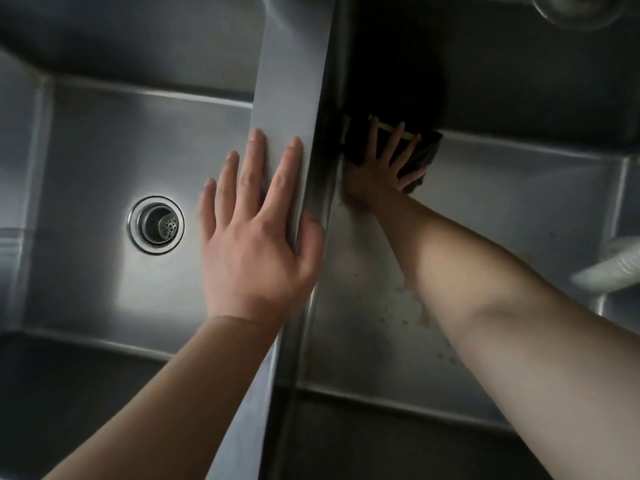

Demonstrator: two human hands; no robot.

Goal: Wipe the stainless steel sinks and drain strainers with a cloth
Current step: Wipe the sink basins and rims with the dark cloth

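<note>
R hand [382, 168] wiping right sink [519, 209] w/ cloth [420, 152]
Cloth dark w/ yellow edge, pressed flat under spread fingers at far-left floor corner; L hand [258, 244] flat, fingers apart, on divider [291, 84]; left sink [104, 140] strainer [156, 224] shiny; stains on right floor.

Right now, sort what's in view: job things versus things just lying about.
Job: dark cloth under the right hand; right sink; left sink; drain strainer; left hand resting on the divider.
Lying about: white object at right edge; round metal thing top right.
</note>
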